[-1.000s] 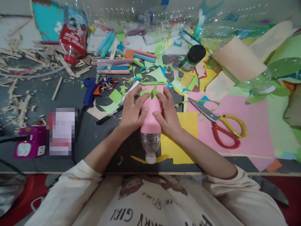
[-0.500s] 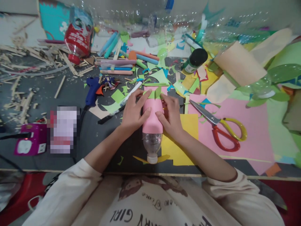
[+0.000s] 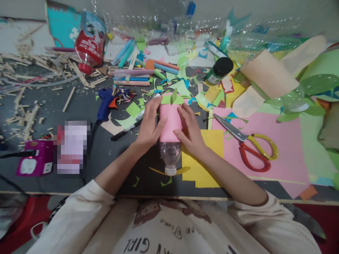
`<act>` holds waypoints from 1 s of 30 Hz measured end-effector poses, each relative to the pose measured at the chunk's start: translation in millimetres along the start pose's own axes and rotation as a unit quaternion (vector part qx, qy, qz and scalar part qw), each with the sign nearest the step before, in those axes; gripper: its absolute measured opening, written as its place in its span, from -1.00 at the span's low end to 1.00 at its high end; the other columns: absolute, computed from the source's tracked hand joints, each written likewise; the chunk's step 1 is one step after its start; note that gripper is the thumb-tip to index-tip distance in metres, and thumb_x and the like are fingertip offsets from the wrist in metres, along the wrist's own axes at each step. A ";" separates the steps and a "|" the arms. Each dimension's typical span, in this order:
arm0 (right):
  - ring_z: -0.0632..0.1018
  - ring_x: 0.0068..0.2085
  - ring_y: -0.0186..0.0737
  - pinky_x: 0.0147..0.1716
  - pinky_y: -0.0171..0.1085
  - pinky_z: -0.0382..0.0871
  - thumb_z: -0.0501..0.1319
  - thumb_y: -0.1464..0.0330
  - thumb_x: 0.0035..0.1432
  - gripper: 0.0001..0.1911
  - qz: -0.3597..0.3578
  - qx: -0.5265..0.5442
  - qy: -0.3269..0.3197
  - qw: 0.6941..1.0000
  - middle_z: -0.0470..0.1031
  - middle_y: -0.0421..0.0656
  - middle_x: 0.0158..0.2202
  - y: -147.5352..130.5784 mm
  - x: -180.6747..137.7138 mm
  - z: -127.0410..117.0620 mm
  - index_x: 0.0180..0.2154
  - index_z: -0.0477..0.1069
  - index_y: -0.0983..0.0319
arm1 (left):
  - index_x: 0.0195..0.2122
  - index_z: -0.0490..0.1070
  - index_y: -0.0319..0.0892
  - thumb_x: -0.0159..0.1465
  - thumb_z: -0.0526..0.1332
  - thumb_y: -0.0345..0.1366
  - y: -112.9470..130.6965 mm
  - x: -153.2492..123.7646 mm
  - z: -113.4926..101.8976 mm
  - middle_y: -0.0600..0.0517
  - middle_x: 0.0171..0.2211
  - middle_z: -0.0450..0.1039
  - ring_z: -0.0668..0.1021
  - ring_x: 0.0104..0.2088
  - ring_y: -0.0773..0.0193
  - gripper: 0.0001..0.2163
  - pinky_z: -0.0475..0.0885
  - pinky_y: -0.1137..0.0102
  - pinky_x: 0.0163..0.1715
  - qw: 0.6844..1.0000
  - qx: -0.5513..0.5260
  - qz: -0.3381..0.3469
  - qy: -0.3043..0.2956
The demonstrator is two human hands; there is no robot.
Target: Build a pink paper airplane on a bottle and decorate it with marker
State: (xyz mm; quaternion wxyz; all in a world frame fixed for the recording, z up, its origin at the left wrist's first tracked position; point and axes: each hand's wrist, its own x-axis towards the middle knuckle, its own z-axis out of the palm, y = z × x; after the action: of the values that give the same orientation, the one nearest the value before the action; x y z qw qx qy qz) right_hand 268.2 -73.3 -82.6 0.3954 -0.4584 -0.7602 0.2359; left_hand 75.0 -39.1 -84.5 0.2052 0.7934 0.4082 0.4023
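A clear plastic bottle [image 3: 170, 155] lies on the dark table with its white cap toward me. Pink paper [image 3: 171, 120] wraps its body, and a green paper strip with a leaf tab [image 3: 172, 98] sits at its far end. My left hand [image 3: 149, 125] grips the bottle's left side, fingers reaching to the green strip. On the right side, my right hand [image 3: 190, 131] presses its fingers against the pink paper. A yellow paper sheet [image 3: 202, 155] lies under my right wrist.
Red and yellow scissors [image 3: 247, 141] lie on pink paper at the right. A blue glue gun [image 3: 104, 102] and a black pen [image 3: 124, 128] lie left of the bottle. Paper scraps, coloured sticks, wood splints, a black-capped jar [image 3: 219, 70] and clear bottles crowd the back.
The bottle has shifted slightly away from me and both hands have slid along it. The green leaf tab now stands clear above my fingers.
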 end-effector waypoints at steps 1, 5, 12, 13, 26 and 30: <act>0.18 0.42 0.08 0.34 0.26 0.15 -0.01 0.00 0.38 -0.38 0.010 -0.003 0.005 1.000 0.11 0.02 0.38 0.5 0.1 0.2 0.38 -0.01 -0.05 | 0.41 -0.06 -0.02 0.49 -0.08 0.02 0.0 0.0 0.1 -0.21 0.34 0.16 0.25 0.37 0.00 -0.48 0.28 0.09 0.30 1.000 0.000 -0.001 0.000; 0.27 0.35 0.08 0.25 0.19 0.29 0.04 -0.02 0.36 -0.41 0.019 0.012 0.041 0.999 0.22 0.01 0.30 -0.7 1.0 -0.4 0.33 0.09 -0.03 | 0.37 0.03 0.00 0.47 -0.03 0.03 1.4 -0.2 -1.4 -0.21 0.32 0.17 0.29 0.34 -0.01 -0.50 0.33 0.09 0.27 1.000 0.011 -0.008 0.001; 0.43 -0.29 -0.22 -0.29 -0.18 0.41 0.14 0.34 0.35 -0.79 -0.004 0.041 0.139 0.989 0.36 -0.20 -0.23 -8.6 2.2 -1.2 0.01 0.32 0.05 | 0.34 0.13 0.02 0.46 0.00 0.01 2.2 0.3 -3.9 -0.19 0.28 0.22 0.33 0.31 0.00 -0.54 0.38 0.09 0.22 1.000 0.017 -0.009 0.023; 0.41 -0.32 -0.24 -0.32 -0.20 0.38 0.14 0.38 0.35 -0.80 -0.003 0.047 0.139 0.989 0.34 -0.21 -0.26 -8.4 1.9 -0.7 -0.01 0.32 0.05 | 0.33 0.13 0.03 0.47 0.00 0.00 2.3 0.4 -4.0 -0.18 0.27 0.23 0.34 0.30 0.01 -0.55 0.39 0.09 0.22 0.999 0.014 -0.008 0.028; 0.41 -0.30 -0.25 -0.40 -0.26 0.39 0.07 0.50 0.25 -0.64 0.067 0.080 0.135 0.985 0.26 -0.18 -0.24 -1.2 -2.3 5.3 0.03 0.25 0.07 | 0.30 0.18 0.05 0.47 0.02 -0.04 2.1 3.0 -3.5 -0.15 0.20 0.32 0.39 0.25 0.04 -0.59 0.41 0.11 0.19 0.999 -0.001 0.002 0.052; 0.43 -0.31 -0.25 -0.43 -0.27 0.39 0.06 0.47 0.26 -0.67 0.085 0.084 0.137 0.983 0.30 -0.17 -0.23 -0.1 -3.3 6.1 0.03 0.25 0.07 | 0.31 0.13 0.05 0.47 -0.01 -0.02 3.3 3.0 -2.5 -0.13 0.21 0.33 0.39 0.25 0.04 -0.58 0.39 0.09 0.20 0.999 -0.009 -0.010 0.053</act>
State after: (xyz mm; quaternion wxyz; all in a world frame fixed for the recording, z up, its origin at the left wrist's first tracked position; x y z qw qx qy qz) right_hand 264.0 -76.3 -87.3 0.5114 -0.5141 -0.6347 0.2670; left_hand 75.6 -38.6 -79.4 0.1944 0.7651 0.4228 0.4451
